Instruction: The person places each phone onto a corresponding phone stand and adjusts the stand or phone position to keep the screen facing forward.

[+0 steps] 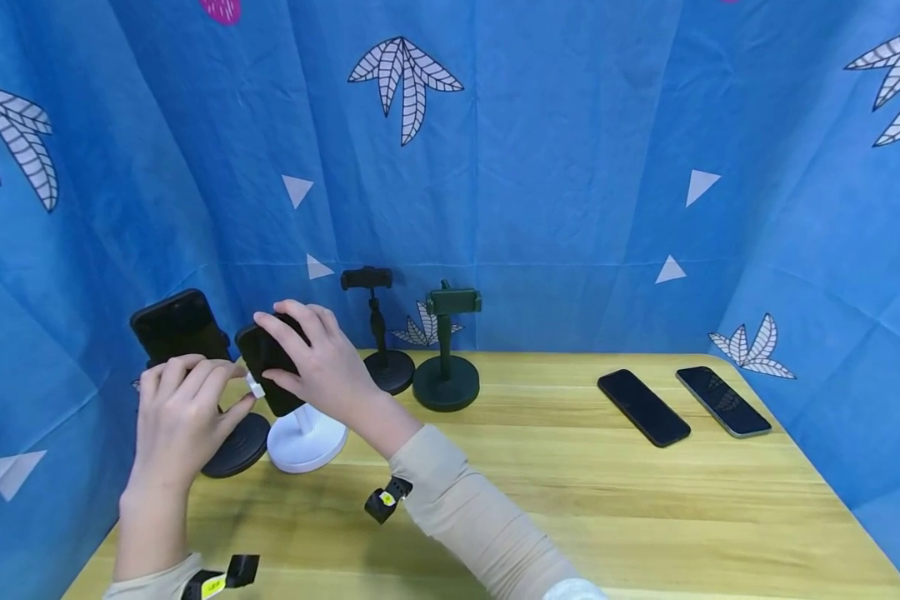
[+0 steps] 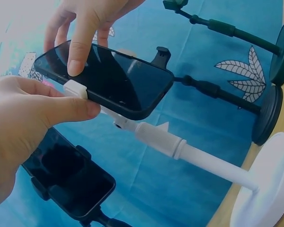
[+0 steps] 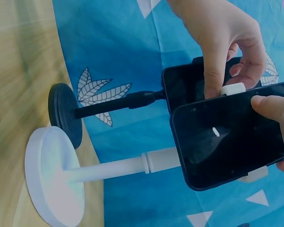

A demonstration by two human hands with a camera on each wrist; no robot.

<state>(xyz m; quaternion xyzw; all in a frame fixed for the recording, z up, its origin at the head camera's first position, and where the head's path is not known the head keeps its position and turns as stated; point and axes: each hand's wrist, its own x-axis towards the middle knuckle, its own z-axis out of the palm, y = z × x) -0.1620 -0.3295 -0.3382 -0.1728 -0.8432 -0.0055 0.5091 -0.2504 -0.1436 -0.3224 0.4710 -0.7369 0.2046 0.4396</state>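
A black smartphone (image 2: 128, 85) sits tilted at the clamp of a white phone stand (image 1: 307, 448). My right hand (image 1: 328, 362) grips this phone, its thumb lying on the screen. With thumb and fingers, my left hand (image 1: 183, 412) pinches the white clamp jaw at the phone's edge. The right wrist view shows another white clamp piece (image 3: 253, 175) at the opposite edge. Just left of the white stand, a second smartphone (image 1: 174, 323) is held in a black stand (image 1: 238, 450), partly hidden behind my left hand.
A black stand (image 1: 388, 371) and a dark green stand (image 1: 446, 385) with bare clamps stand farther back. Two smartphones, one black (image 1: 643, 407) and one with a light edge (image 1: 722, 402), lie on the wooden table (image 1: 540, 500) at right. Blue curtain (image 1: 555, 167) encloses the table.
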